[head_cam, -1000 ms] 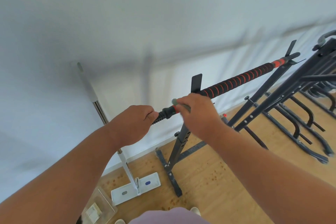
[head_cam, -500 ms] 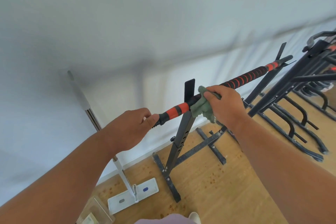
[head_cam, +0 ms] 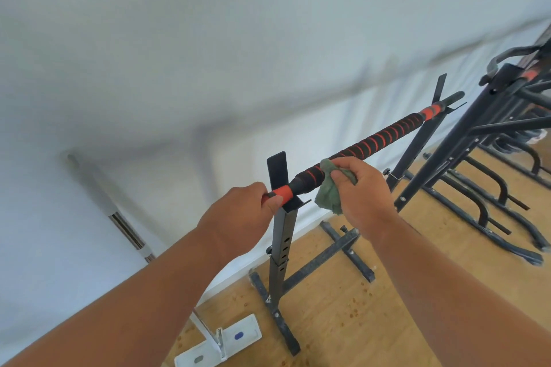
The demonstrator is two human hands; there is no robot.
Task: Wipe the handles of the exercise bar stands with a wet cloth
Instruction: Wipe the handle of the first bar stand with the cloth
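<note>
Two hands on the padded bar

Left hand (head_cam: 238,214) grips the bar's (head_cam: 369,143) orange end, fingers curled round it. Right hand (head_cam: 362,192) pinches a crumpled green cloth (head_cam: 328,194) against the black-and-orange spiral foam. Bar lies across two black steel stands (head_cam: 281,250) on wooden flooring (head_cam: 357,322).

Bright, even daylight, soft wall shadows, motion blur and wide-angle bending at edges

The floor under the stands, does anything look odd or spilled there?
Yes. The wooden floor around the near stand's base is dotted with small reddish-brown specks, like rust flakes or dried drips; what they are cannot be told. The base itself looks scuffed.
</note>
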